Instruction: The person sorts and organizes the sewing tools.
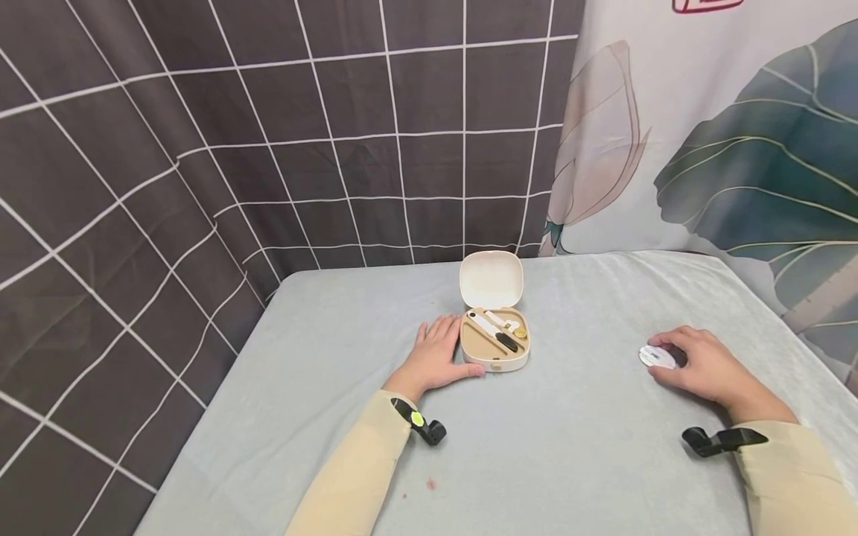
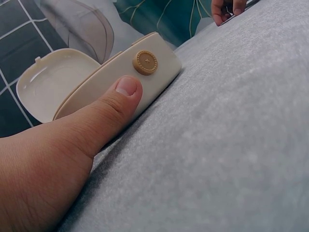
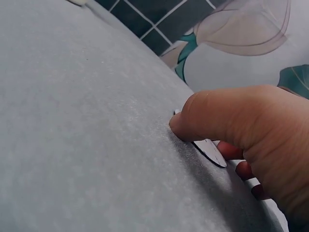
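Note:
An open cream case [image 1: 496, 365] with a tan inner tray sits on the grey cloth, its lid [image 1: 491, 279] raised at the back. My left hand [image 1: 437, 359] lies against the case's left side, fingers straight; the left wrist view has the thumb [image 2: 113, 104] on its front wall beside a round tan button [image 2: 145, 63]. In the tray lie a white tool with a black end [image 1: 492, 331] and small white and gold pieces [image 1: 507, 323]. Far to the right, my right hand [image 1: 704, 366] pinches a thin white disc [image 1: 657, 356] by its edges, at the cloth.
A grey cloth [image 1: 556, 447] covers the table. Behind it hang a dark curtain with white grid lines [image 1: 348, 164] and a pale curtain with leaf prints [image 1: 757, 171]. Small reddish spots [image 1: 431, 484] mark the cloth near the front.

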Tool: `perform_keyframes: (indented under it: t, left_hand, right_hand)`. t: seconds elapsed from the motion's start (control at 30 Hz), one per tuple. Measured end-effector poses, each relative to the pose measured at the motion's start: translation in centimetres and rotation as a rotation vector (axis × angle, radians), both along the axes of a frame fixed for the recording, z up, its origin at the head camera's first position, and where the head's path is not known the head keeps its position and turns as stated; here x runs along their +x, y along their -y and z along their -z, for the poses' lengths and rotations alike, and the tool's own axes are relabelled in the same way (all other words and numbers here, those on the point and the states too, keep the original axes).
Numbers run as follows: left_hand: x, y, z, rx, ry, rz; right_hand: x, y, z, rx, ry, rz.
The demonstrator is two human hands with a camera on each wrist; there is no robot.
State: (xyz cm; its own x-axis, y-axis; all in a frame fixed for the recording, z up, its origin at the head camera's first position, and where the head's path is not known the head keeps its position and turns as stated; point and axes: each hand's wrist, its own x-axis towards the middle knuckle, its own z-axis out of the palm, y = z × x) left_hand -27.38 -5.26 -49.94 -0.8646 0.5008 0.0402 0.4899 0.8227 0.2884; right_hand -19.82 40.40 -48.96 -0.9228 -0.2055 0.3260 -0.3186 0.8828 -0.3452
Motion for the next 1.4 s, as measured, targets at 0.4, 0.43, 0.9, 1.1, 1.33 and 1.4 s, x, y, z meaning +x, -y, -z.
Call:
perform_keyframes:
  t: [0.4,0.43,0.9,1.1,1.33,1.4]
  left_hand:
    - [0.2,0.0,-0.2,-0.006,0.016,-0.015]
    - [0.2,0.0,-0.2,-0.008,0.017,-0.017]
    - [0.2,-0.1,-0.1,-0.002,0.006,-0.006]
    - [0.2,0.0,-0.1,-0.002,0.007,-0.01]
    - [0.2,0.0,-0.1,0.004,0.01,-0.003]
    - [0.2,0.0,-0.1,0.003,0.01,-0.003]
  right_hand:
    - [-0.6,0.8,-0.9,0.0,0.013,-0.013]
    - [-0.7,1.0,-1.0,-0.001,0.018,-0.018]
    - [-2.6,4.5,-3.2,-0.052,0.039,-0.063]
    - [-4.0,7.9,-3.9,-0.111,0.006,-0.122]
    - [-5.4,11.6,-4.1,-0.141,0.006,-0.156]
    - [-5.7,12.6,-4.2,-0.146,0.012,-0.166]
